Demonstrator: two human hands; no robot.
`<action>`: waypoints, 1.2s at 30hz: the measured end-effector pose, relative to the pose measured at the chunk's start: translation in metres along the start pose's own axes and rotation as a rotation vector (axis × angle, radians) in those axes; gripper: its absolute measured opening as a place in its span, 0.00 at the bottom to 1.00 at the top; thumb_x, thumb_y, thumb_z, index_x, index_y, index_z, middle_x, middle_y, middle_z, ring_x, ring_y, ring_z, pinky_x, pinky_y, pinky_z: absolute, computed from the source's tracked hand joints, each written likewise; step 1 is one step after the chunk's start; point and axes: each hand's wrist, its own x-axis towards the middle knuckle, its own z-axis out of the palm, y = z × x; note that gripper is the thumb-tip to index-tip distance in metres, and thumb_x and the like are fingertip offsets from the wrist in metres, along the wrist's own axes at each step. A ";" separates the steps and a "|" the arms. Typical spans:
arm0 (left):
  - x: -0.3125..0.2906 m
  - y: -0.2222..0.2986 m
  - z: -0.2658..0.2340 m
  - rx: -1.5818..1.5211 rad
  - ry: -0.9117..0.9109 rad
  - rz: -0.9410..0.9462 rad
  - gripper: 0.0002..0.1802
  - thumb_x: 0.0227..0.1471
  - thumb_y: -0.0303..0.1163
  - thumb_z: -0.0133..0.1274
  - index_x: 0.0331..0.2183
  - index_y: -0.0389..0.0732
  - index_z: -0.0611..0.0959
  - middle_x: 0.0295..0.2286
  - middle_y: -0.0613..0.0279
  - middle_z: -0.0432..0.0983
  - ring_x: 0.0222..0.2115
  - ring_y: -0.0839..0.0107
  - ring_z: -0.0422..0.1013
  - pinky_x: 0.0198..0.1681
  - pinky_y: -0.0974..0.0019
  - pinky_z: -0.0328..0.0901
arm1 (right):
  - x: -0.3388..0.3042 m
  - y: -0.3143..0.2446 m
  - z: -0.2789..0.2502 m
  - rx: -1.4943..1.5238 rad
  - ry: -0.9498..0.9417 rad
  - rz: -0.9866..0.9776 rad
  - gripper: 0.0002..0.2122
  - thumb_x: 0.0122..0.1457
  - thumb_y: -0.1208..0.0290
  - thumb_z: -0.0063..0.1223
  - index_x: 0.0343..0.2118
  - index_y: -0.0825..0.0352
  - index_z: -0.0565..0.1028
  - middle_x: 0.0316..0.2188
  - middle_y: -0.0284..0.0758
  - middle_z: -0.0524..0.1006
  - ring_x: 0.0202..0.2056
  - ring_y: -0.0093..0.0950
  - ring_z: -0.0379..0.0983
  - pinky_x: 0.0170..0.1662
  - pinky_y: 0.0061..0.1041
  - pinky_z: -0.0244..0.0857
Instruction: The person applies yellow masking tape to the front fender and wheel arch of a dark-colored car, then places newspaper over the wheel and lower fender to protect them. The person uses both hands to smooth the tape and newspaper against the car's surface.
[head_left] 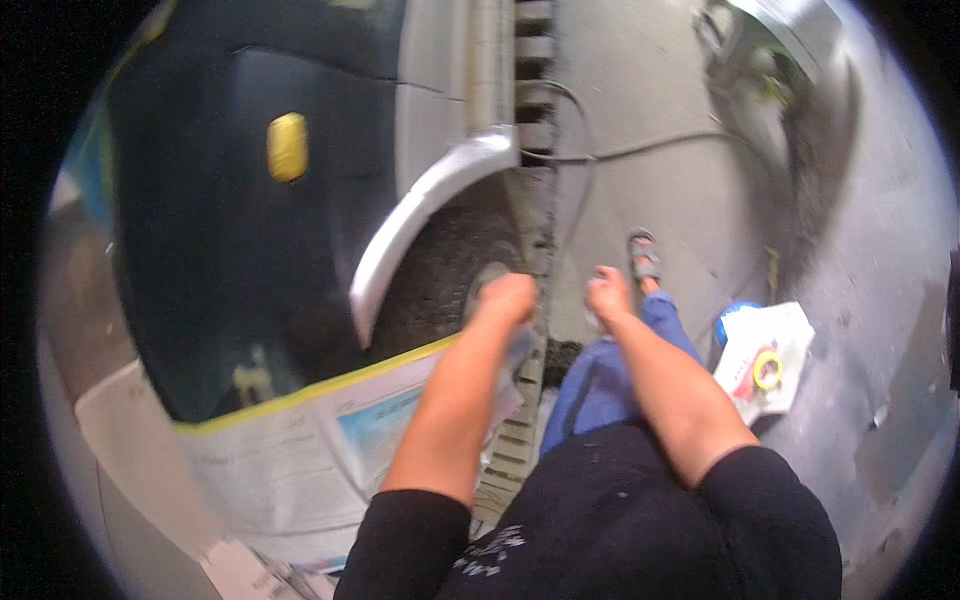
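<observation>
My left hand (508, 298) is closed, in front of the car's tyre (435, 270) and beside the newspaper masking; what its fingers hold, if anything, is hidden. To its right, above the floor and close to my knee, my right hand (608, 293) is closed too. A small pale patch shows under it, too blurred to name. The dark car body panel (230, 240) carries a silver wheel-arch trim (420, 210). Newspaper (300, 450) covers the panel's lower part, fixed along its edge with yellow tape (330, 383). A yellow block-shaped object (288, 147) lies on the dark panel.
A floor drain grate (535, 60) runs alongside the car. A hose (650, 145) crosses the concrete floor. At the right, a white sheet (775, 345) bears a yellow tape roll (767, 370), with something blue behind. A silver car part (790, 35) stands at the far right.
</observation>
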 end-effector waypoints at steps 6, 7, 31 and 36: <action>-0.013 0.019 0.013 0.011 0.000 0.118 0.17 0.53 0.32 0.49 0.43 0.43 0.85 0.47 0.55 0.78 0.49 0.60 0.74 0.49 0.57 0.70 | 0.032 0.118 -0.089 0.155 -0.199 -0.159 0.20 0.54 0.79 0.53 0.52 0.69 0.71 0.40 0.35 0.76 0.40 0.26 0.72 0.45 0.25 0.67; -0.018 0.020 0.015 -0.024 0.016 0.132 0.17 0.53 0.31 0.50 0.44 0.43 0.85 0.48 0.55 0.77 0.49 0.60 0.74 0.49 0.57 0.70 | 0.013 0.108 -0.110 0.195 -0.168 -0.199 0.21 0.52 0.80 0.54 0.51 0.69 0.70 0.38 0.34 0.76 0.39 0.26 0.72 0.44 0.25 0.68; 0.018 0.166 0.050 0.356 0.233 0.641 0.25 0.46 0.38 0.56 0.48 0.42 0.77 0.43 0.46 0.74 0.47 0.47 0.69 0.48 0.50 0.67 | -0.168 0.195 -0.347 0.861 0.245 0.315 0.27 0.57 0.83 0.48 0.61 0.67 0.60 0.44 0.40 0.76 0.32 0.25 0.74 0.34 0.23 0.72; 0.071 0.269 0.096 0.206 -0.108 0.747 0.26 0.47 0.39 0.57 0.48 0.36 0.78 0.39 0.44 0.78 0.41 0.50 0.75 0.46 0.54 0.69 | -0.190 0.246 -0.338 0.969 0.293 0.427 0.28 0.56 0.86 0.45 0.62 0.66 0.59 0.46 0.40 0.74 0.35 0.24 0.72 0.36 0.23 0.72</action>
